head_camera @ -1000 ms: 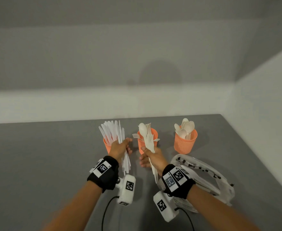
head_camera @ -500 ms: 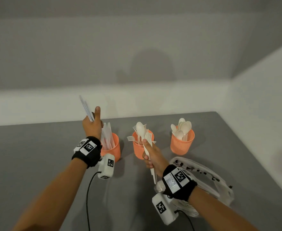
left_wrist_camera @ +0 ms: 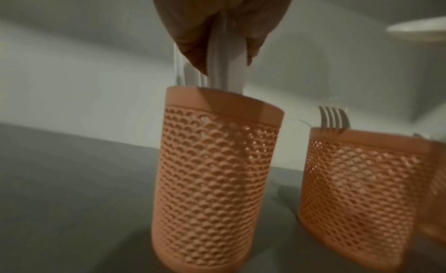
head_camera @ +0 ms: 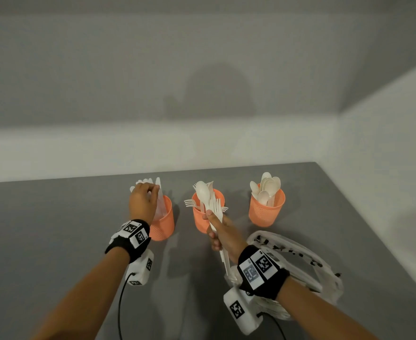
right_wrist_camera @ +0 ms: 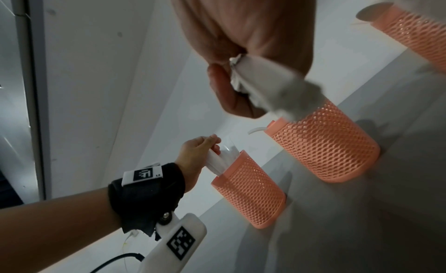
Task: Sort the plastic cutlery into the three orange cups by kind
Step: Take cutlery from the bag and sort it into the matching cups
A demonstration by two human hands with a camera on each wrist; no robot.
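- The left hand (head_camera: pixel 141 201) has its fingers pinched round the tops of a few white plastic knives (left_wrist_camera: pixel 223 73), whose handles are already down inside the left orange cup (head_camera: pixel 163 223). This looks like the knife drop; what remains is to let go so they settle among the others.
- The right hand (head_camera: pixel 222 235) is closed round a mixed bundle (head_camera: pixel 211 204), a spoon and several forks, held upright in front of the middle orange cup (head_camera: pixel 203 220), which has forks in it. Next someone must pick one kind out of that bundle.
- The right orange cup (head_camera: pixel 267 212) stands apart on the grey surface (head_camera: pixel 54 229), full of spoons.
- Only the left wrist view shows the serrated knife edges; only the head view shows a white bag (head_camera: pixel 307 263) beside the right wrist.
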